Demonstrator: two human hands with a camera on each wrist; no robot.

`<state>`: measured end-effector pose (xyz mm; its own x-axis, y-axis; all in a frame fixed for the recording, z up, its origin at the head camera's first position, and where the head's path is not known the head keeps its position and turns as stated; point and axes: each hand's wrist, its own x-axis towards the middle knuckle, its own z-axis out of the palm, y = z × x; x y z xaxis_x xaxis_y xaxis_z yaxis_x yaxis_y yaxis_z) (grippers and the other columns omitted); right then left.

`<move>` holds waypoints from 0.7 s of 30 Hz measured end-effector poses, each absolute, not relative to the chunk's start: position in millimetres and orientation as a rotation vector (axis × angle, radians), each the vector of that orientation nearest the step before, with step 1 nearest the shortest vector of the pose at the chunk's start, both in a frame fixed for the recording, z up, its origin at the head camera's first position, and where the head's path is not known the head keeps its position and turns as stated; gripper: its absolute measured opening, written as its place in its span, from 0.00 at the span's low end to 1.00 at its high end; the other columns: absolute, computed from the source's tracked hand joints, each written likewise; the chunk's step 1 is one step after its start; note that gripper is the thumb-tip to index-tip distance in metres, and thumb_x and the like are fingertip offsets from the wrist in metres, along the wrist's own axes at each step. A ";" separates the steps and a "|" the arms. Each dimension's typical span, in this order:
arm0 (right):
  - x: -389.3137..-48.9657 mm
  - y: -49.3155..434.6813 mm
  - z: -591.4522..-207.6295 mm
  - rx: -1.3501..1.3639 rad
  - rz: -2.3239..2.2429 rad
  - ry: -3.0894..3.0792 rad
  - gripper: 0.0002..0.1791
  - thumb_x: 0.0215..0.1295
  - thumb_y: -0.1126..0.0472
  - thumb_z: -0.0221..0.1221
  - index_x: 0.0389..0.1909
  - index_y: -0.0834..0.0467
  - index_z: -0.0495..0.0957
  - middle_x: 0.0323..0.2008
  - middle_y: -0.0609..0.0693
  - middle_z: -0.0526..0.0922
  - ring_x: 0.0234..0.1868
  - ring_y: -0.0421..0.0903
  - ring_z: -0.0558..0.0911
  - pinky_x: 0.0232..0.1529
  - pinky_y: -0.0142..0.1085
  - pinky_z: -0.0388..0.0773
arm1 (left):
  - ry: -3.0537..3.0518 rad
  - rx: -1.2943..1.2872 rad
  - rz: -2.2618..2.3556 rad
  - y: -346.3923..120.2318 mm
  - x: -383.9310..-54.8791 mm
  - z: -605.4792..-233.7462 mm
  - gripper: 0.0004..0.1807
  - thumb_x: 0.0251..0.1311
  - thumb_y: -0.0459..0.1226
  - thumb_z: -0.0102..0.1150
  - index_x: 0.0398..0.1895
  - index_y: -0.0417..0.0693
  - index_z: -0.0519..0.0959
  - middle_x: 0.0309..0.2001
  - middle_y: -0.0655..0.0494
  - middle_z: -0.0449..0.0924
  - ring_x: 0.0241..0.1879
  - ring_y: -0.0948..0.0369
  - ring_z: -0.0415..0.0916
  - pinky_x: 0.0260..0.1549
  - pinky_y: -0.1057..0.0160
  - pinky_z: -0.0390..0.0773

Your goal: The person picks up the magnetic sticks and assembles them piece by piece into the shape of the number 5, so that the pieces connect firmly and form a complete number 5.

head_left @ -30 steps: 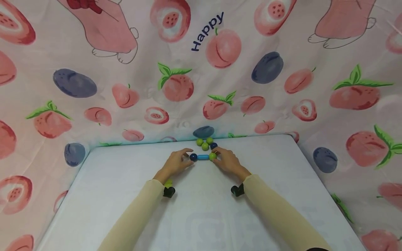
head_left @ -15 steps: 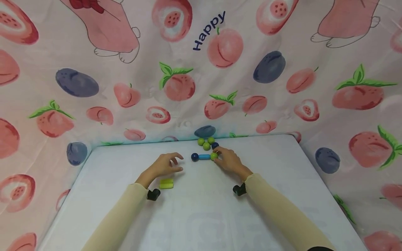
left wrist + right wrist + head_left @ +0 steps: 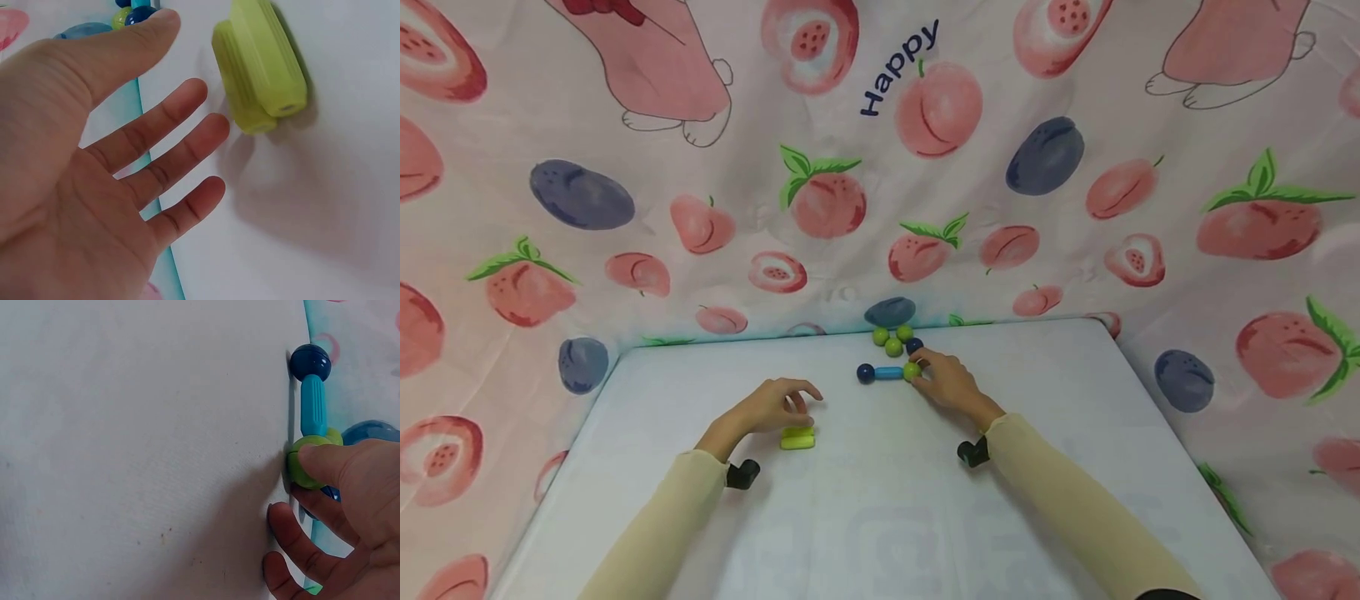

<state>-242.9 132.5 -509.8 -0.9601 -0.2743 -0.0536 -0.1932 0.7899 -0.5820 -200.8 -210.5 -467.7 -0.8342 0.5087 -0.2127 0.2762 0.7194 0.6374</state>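
Note:
My right hand (image 3: pixel 951 383) pinches a green ball (image 3: pixel 306 477) between thumb and finger. A ribbed blue rod (image 3: pixel 313 406) joins that ball to a navy ball (image 3: pixel 310 361) at its far end, and the joined piece lies along the table. Two yellow-green rods (image 3: pixel 269 59) lie side by side at the left. Over them hovers my left hand (image 3: pixel 771 407), holding nothing, its fingers spread and slightly bent. In the left wrist view the fingertips are just short of the rods.
Behind the joined piece, several loose green balls (image 3: pixel 893 347) cluster near the table's back edge, with a navy ball (image 3: pixel 913 345) beside my right fingers. A fruit-print cloth (image 3: pixel 820 275) hangs behind the white table (image 3: pixel 880 492).
My left hand has let go of the navy ball's end and moved left and nearer to the yellow-green rods, uncovering them. The right hand stays at the green ball.

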 end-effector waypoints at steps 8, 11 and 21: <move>-244.4 133.0 -511.9 -0.383 -0.906 2.838 0.19 0.72 0.55 0.64 0.62 0.49 0.77 0.56 0.51 0.84 0.61 0.56 0.79 0.57 0.59 0.75 | 2.545 0.609 0.858 -220.1 -193.7 -472.9 0.15 0.63 0.34 0.70 0.53 0.47 0.84 0.34 0.57 0.80 0.36 0.57 0.73 0.40 0.57 0.74; -243.9 133.2 -511.7 -0.397 -0.906 2.850 0.19 0.72 0.55 0.64 0.61 0.49 0.77 0.56 0.51 0.84 0.61 0.57 0.79 0.55 0.59 0.76 | 2.549 0.610 0.863 -221.1 -192.6 -476.3 0.14 0.62 0.32 0.70 0.51 0.47 0.85 0.33 0.57 0.79 0.34 0.57 0.73 0.39 0.58 0.74; -243.2 132.9 -511.6 -0.409 -0.911 2.852 0.19 0.72 0.56 0.64 0.61 0.50 0.77 0.55 0.52 0.85 0.60 0.57 0.80 0.55 0.59 0.76 | 2.639 0.642 0.817 -218.6 -190.4 -482.4 0.10 0.65 0.33 0.68 0.48 0.45 0.85 0.32 0.57 0.79 0.32 0.61 0.72 0.36 0.60 0.75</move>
<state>-243.2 132.9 -511.6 -0.9563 -0.2905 -0.0320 -0.2182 0.7825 -0.5832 -190.4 -218.6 -482.4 -0.8539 0.4977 -0.1520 0.3247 0.7378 0.5919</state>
